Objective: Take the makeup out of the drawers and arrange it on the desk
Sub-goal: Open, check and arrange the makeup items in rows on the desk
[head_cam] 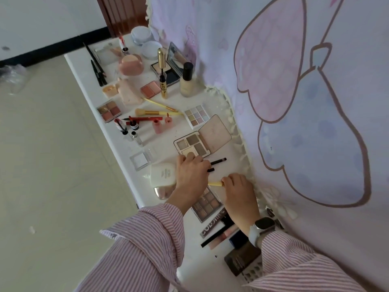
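Worktop: a long white surface running from 11 o'clock down to 5 o'clock, crowded with makeup along its whole length.
Curtain: a printed fabric with a frilled edge hanging along the far side of the worktop, just beside the right hand.
Open palette: lies lid-up at the middle of the view, touching the left fingertips at its 6 o'clock edge.
White bottle: lies on its side at 9 o'clock of the left hand, close against it.
Left hand: fingers curled over a thin black pencil, apparently gripping it; the hold itself is hidden under the knuckles.
Right hand: curled round the head end of a yellow-handled brush, pinching it; the bristles are out of sight inside the fist.
Brush, axis and heading: the long axis lies nearly level across the view, the handle end pointing to 9 o'clock toward the left hand.
Pencil, axis and heading: the long axis tilts slightly, the free end pointing toward 2 o'clock.
Risk, crowding: the two hands sit close together, so I judge that swinging the brush handle could knock the pencil or the dark palette beneath the wrists.
Risk, edge: the bottle lies near the worktop's open side; a nudge from the left wrist could roll it off.
Risk, fabric: a brush set too far toward 3 o'clock could slip under the frill.
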Available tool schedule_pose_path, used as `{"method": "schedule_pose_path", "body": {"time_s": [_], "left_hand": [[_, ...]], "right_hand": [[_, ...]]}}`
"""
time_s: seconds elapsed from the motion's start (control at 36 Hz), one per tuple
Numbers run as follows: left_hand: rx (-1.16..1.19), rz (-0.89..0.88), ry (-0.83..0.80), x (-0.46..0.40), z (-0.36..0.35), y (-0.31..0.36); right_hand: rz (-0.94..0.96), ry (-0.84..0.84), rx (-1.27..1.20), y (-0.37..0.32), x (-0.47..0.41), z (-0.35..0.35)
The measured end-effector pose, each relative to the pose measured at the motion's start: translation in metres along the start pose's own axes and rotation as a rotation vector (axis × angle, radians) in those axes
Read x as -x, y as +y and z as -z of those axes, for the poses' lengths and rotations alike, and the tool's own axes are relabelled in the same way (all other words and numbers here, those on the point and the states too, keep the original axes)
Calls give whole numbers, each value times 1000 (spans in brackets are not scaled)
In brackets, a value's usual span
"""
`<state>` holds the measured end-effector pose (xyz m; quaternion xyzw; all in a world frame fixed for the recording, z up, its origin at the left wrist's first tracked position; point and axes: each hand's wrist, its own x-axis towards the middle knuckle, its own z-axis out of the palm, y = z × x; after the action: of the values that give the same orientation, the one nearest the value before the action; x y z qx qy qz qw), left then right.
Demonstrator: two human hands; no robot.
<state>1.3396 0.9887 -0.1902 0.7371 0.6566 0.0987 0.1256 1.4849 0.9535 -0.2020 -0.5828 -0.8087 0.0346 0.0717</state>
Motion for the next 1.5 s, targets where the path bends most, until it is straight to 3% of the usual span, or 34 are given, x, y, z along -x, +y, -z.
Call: {"method": "schedule_pose_path", "body": {"time_s": [0.11, 0.25, 0.36, 0.58, 0.69, 0.78, 0.89, 1.03, 1.25, 1.36, 1.44, 1.5], "left_hand": [[52, 42, 66, 4, 0, -4], [171, 76, 317, 23, 13, -10], [223, 95, 408, 53, 22, -13], [177, 85, 312, 110, 9, -10], [171, 49, 190, 128, 4, -10], [177, 58, 156, 135, 1, -12], [165, 53, 168, 144, -3, -14], [115, 81, 201, 160, -17, -20], [146, 54, 177, 175, -29, -33], [336, 141, 177, 172, -20, -32], [649, 377, 205, 166, 0, -26], [965, 587, 138, 158, 19, -23]], "right_hand": [[22, 3, -10, 3, -1, 1], [38, 61, -38, 3, -1, 7], [96, 69, -22, 2, -2, 10], [120, -88, 150, -3, -31, 12], [141, -176, 214, -5, -40, 15], [152, -256, 188, -7, -41, 22], [126, -181, 19, -25, -23, 33], [45, -335, 0, -52, 16, 26], [-91, -294, -29, -66, 19, 17], [-58, -209, -135, -66, 21, 23], [1, -142, -342, -64, 27, 33], [74, -142, -465, -65, 33, 40]]}}
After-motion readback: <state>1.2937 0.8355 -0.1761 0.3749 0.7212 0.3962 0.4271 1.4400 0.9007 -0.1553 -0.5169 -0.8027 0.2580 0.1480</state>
